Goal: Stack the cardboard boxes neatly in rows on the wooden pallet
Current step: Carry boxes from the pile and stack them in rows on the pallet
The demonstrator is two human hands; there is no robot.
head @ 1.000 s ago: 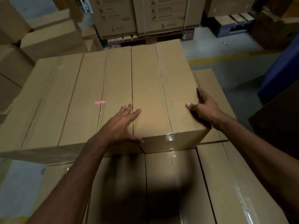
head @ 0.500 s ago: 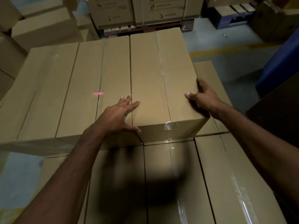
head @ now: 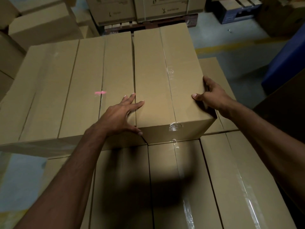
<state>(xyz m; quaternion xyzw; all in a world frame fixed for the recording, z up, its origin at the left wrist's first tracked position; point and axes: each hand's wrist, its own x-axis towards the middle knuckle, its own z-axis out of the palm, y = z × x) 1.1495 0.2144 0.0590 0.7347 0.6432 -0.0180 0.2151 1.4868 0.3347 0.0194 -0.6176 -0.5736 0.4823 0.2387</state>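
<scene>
Box (head: 165, 83) sits at the top row's right end, left hand (head: 122, 114) spread flat at its near-left corner, right hand (head: 212, 96) gripping its side; next likely a nudge flush against its neighbour (head: 118, 63).

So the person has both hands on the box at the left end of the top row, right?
Not quite. The head view shows the box at the right end of the top row, not the left. The left hand presses its near left corner and the right hand grips its right edge.
</scene>
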